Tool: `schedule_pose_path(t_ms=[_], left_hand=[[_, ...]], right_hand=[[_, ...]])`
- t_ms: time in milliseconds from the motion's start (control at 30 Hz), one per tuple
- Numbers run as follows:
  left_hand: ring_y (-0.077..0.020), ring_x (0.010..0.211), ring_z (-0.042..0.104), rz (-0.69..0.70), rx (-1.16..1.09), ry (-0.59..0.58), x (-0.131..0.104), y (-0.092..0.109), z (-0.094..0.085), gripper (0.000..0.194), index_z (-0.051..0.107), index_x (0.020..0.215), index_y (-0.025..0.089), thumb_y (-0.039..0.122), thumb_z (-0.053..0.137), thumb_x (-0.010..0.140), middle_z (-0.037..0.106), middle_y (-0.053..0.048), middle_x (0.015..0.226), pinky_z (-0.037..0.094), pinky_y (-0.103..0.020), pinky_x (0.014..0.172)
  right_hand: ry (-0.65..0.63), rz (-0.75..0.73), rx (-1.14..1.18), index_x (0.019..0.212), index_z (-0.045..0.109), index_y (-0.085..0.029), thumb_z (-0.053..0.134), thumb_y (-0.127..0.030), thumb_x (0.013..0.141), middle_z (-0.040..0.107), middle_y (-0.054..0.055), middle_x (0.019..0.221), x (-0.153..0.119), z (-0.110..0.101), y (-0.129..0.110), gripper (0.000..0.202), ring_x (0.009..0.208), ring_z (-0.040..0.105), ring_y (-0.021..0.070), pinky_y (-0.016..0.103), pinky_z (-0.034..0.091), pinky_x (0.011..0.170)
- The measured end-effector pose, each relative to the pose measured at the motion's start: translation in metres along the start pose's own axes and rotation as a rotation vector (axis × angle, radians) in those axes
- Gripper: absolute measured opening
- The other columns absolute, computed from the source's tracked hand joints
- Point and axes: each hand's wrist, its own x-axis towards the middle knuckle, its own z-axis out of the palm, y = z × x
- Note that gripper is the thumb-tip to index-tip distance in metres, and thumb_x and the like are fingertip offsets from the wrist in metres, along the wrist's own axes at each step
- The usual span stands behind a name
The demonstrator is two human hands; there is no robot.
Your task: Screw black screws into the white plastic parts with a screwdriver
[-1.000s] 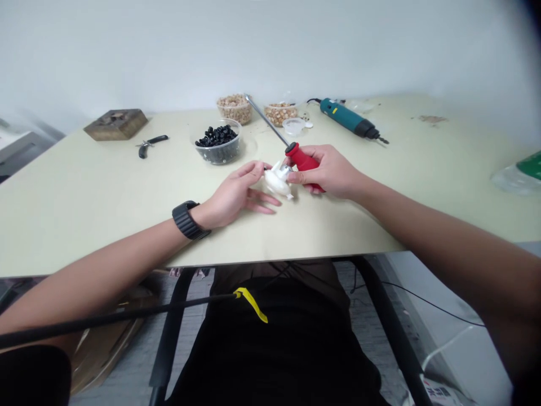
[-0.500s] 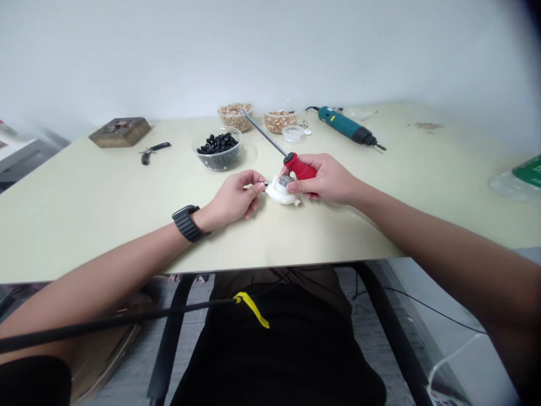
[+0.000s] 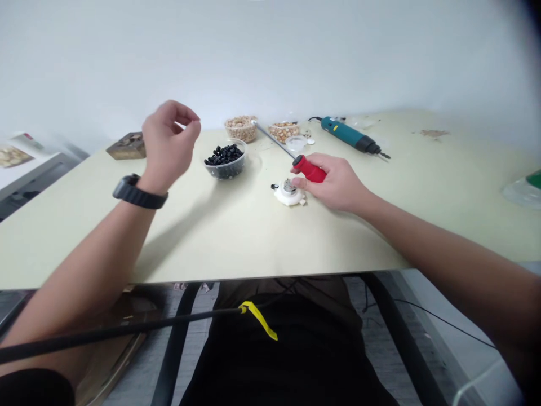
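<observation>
My right hand (image 3: 338,183) grips the red-handled screwdriver (image 3: 311,169), its metal shaft pointing up and away to the left. The same hand's thumb reaches the white plastic part (image 3: 289,195) on the table, which has a round grey metal piece in its middle. At that part's left edge sits a small black piece (image 3: 274,186). Raised above the table on the left is my left hand (image 3: 169,144), thumb and fingertips drawn together. Whether anything small is between them cannot be seen. Closest to it stands a clear bowl of black pieces (image 3: 225,158).
Two tubs of tan pieces, a left one (image 3: 240,128) and a right one (image 3: 284,131), stand at the back beside a small clear lid (image 3: 296,143). A teal power tool (image 3: 349,135) lies right of them. A wooden block (image 3: 127,146) is partly behind my left hand.
My left hand has left the white part and risen up and to the left. The black piece stays at the part's left edge. My right hand still holds the screwdriver.
</observation>
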Motion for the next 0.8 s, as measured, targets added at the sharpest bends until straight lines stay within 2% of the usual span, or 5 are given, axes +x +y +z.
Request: schedule_pose_path(t_ms=[67, 167, 333, 500, 800], left_hand=[[-0.0170, 0.084, 0.060, -0.077, 0.150, -0.196, 0.017, 0.003, -0.008, 0.008, 0.079, 0.099, 0.019, 0.013, 0.083, 0.095, 0.078, -0.002, 0.094, 0.053, -0.039, 0.090], [-0.0235, 0.096, 0.065, 0.003, 0.263, -0.505, 0.033, 0.000, 0.005, 0.008, 0.087, 0.101, 0.023, 0.021, 0.083, 0.095, 0.083, -0.004, 0.098, 0.056, -0.044, 0.107], [-0.0310, 0.103, 0.074, 0.145, 0.317, -0.673, 0.056, -0.033, 0.043, 0.038, 0.093, 0.112, 0.027, 0.028, 0.076, 0.078, 0.089, -0.009, 0.111, 0.059, -0.042, 0.099], [-0.0303, 0.091, 0.070, 0.118, 0.399, -0.643, 0.062, -0.051, 0.045, 0.016, 0.084, 0.089, 0.026, 0.033, 0.076, 0.077, 0.079, -0.009, 0.083, 0.058, -0.043, 0.096], [-0.0276, 0.095, 0.066, 0.038, 0.272, -0.488, 0.045, -0.044, 0.033, 0.007, 0.072, 0.083, 0.025, 0.026, 0.076, 0.088, 0.080, -0.007, 0.096, 0.055, -0.046, 0.101]], right_hand=[[0.037, -0.010, -0.003, 0.113, 0.090, -0.020, 0.089, -0.049, 0.093, 0.087, 0.011, 0.109, 0.000, -0.002, 0.000, 0.035, 0.095, 0.073, 0.0302, 0.047, 0.055, 0.090], [0.060, -0.017, -0.020, 0.113, 0.089, -0.021, 0.090, -0.049, 0.093, 0.086, 0.010, 0.106, 0.000, -0.004, 0.001, 0.034, 0.091, 0.071, 0.0300, 0.048, 0.055, 0.088], [0.056, -0.060, -0.088, 0.113, 0.089, -0.024, 0.089, -0.047, 0.097, 0.086, 0.011, 0.110, -0.001, -0.009, 0.001, 0.028, 0.098, 0.074, 0.0327, 0.049, 0.058, 0.093], [0.060, -0.071, -0.117, 0.111, 0.087, -0.023, 0.089, -0.046, 0.099, 0.085, 0.011, 0.111, -0.001, -0.010, 0.001, 0.025, 0.098, 0.073, 0.0323, 0.050, 0.057, 0.093], [0.067, -0.078, -0.118, 0.112, 0.088, -0.023, 0.089, -0.047, 0.098, 0.086, 0.011, 0.111, -0.001, -0.009, 0.003, 0.028, 0.096, 0.072, 0.0320, 0.050, 0.058, 0.093]])
